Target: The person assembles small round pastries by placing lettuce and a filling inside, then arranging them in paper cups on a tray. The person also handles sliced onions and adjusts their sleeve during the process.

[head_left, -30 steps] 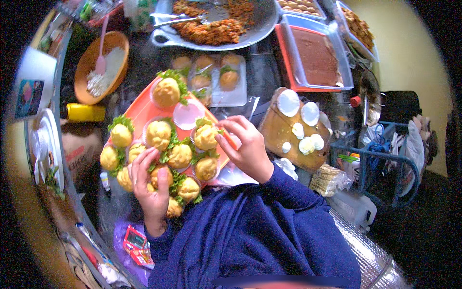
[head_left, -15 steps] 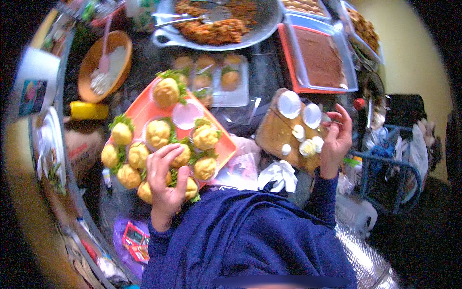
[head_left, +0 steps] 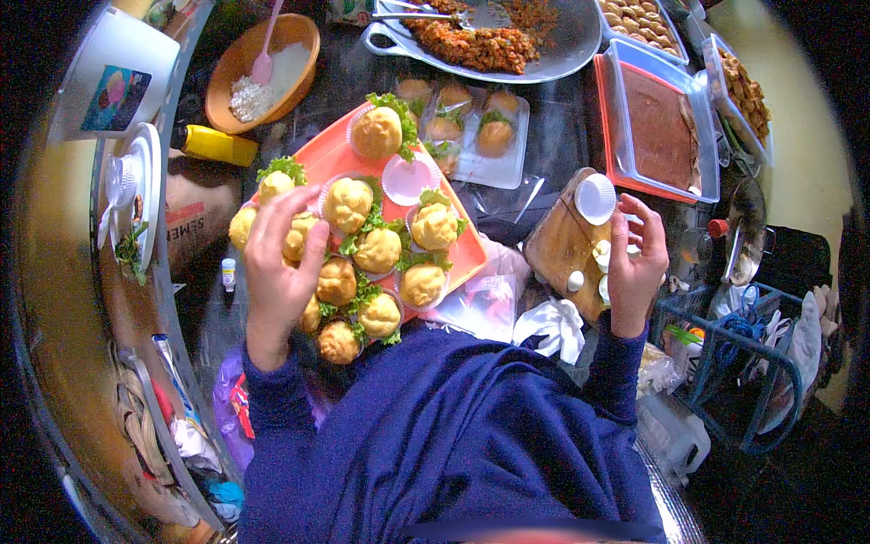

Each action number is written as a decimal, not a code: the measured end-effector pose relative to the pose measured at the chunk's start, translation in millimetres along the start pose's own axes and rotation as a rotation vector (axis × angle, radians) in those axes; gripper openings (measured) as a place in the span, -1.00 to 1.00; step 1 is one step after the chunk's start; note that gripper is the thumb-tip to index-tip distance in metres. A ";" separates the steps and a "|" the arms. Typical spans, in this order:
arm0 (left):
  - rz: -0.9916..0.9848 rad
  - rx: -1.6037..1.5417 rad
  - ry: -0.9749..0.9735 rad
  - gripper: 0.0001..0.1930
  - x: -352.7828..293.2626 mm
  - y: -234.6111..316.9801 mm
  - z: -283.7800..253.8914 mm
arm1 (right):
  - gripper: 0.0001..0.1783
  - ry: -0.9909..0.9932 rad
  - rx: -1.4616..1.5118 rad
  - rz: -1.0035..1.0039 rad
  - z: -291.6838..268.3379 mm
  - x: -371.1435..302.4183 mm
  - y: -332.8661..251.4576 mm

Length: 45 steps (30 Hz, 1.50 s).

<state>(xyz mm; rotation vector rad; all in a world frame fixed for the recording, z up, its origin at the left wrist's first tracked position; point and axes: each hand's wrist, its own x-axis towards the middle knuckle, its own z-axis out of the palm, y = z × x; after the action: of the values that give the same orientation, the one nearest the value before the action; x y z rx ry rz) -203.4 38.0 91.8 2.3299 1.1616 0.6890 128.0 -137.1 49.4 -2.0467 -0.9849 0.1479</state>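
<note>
Puffs (head_left: 378, 250) crowding that orange tray (head_left: 468, 257) could topple if the wide-spread left hand (head_left: 279, 276) bumps them; right hand (head_left: 635, 272) holding anything? can't tell.

Left hand (head_left: 281, 263) near puffs (head_left: 376, 250), right hand (head_left: 637, 263) near board (head_left: 555, 240).

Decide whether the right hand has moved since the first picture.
Yes, rightward: the right hand was left of the board, now at its right edge.
</note>
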 end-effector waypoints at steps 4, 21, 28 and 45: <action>-0.011 0.043 0.028 -0.73 4.3 -2.2 -1.2 | -0.78 0.011 -0.033 -0.003 -8.4 -5.7 1.7; -0.029 -0.187 -0.110 -0.75 -19.4 17.6 27.6 | -0.62 0.142 0.189 -0.040 19.4 -12.9 0.9; 0.150 -0.467 -0.305 -0.82 -22.9 45.3 63.8 | -0.56 -0.131 0.628 0.079 38.7 -33.4 -15.0; 0.169 -1.124 -0.832 -0.18 -18.4 109.3 143.0 | -0.23 0.172 0.514 -0.245 37.7 -54.0 -39.4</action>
<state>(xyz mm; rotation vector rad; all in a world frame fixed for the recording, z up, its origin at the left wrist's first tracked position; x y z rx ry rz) -60.7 -60.6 40.4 1.4351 0.0897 0.2233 51.6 -137.0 41.4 -1.4365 -0.9634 0.0815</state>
